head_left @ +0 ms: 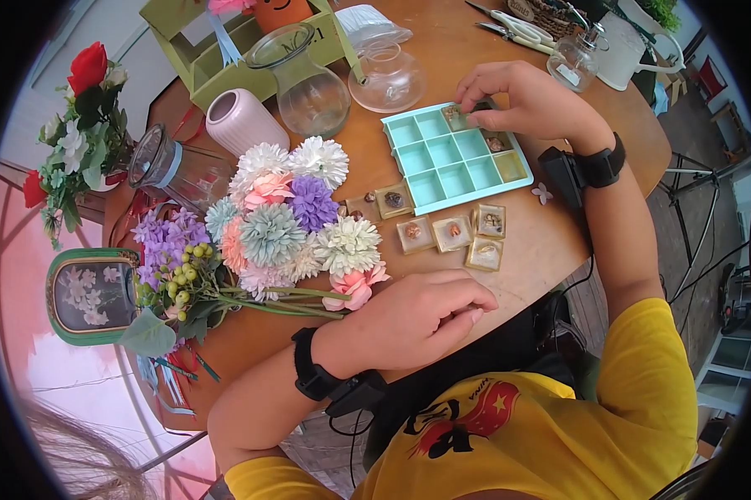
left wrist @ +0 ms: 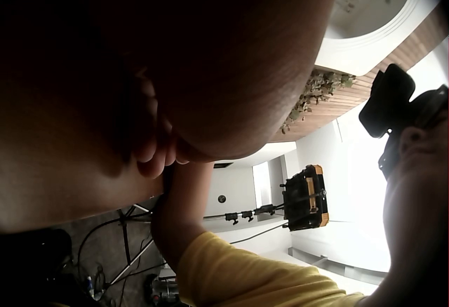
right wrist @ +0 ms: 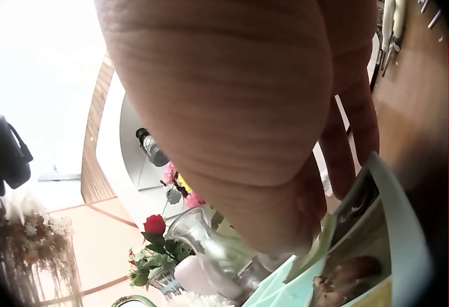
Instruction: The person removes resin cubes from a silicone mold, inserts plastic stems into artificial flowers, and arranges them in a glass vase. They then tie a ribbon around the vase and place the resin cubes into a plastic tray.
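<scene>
A mint-green divided tray [head_left: 456,180] lies on the table, with small clear boxes in its right-hand column. My right hand [head_left: 530,100] reaches over its far right corner. Thumb and fingers pinch a small clear box [head_left: 456,118] at a far-row compartment; in the right wrist view this box's pale edge tilts above the tray. Nearby, a box with a brown, shell-like piece [right wrist: 347,279] sits in its compartment. My left hand [head_left: 417,321] rests at the near table edge, fingers loosely curled, holding nothing. In front of it lie several boxes with small specimens, including one with an orange piece [head_left: 452,233].
Artificial flowers [head_left: 271,233] lie left of the tray. Behind them stand a pink ribbed vase [head_left: 246,121], a glass vase [head_left: 313,100] and a round glass bowl [head_left: 388,79]. Scissors [head_left: 521,29] and a glass spray bottle [head_left: 571,62] are at the back right. A tripod [head_left: 692,183] stands beyond the table.
</scene>
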Demonstrator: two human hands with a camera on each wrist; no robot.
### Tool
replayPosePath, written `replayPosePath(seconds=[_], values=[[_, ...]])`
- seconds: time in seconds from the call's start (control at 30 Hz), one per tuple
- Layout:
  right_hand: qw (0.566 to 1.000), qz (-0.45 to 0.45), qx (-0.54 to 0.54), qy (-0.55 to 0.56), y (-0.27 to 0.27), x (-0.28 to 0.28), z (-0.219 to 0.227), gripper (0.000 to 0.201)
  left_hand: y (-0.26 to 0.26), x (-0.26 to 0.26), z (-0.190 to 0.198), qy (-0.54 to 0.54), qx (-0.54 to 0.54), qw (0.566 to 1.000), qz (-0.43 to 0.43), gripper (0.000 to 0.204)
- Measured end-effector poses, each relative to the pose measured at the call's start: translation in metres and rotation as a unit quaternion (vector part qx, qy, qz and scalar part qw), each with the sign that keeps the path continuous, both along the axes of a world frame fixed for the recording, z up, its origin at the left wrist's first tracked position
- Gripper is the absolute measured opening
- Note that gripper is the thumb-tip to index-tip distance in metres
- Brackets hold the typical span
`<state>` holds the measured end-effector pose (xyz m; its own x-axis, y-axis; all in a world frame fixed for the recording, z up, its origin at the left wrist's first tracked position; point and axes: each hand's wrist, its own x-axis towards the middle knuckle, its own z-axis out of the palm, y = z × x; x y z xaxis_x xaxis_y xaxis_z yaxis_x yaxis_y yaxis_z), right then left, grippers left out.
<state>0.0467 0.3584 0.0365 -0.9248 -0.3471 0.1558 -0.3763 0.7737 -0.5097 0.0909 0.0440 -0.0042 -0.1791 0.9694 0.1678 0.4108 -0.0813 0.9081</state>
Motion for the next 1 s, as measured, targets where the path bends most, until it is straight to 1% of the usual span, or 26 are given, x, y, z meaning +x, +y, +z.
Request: replayPosePath(seconds=[0.23,0.33,0.83,1.0], values=[[0.999,0.027,-0.009,0.033,0.0,-0.0011,-0.0032,0.015,-0.0002,0.0002,0.0003,0.001,0.002,1.0,0.004,0.017],[1.0,0.016,-0.008,0.018,-0.001,-0.0009,-0.0015,0.021,0.0003,0.0008,-0.0006,0.003,0.008,1.0,0.009,0.017],[0.999,0.026,0.005,0.018,-0.0028,-0.0009,-0.003,0.02,-0.0004,0.0003,-0.002,0.004,0.008,1.0,0.005,0.017],[1.0,0.013,0.005,0.016,-0.0033,-0.0002,-0.004,0.021,0.0001,-0.0004,-0.0002,0.004,0.0,1.0,0.003,0.016]])
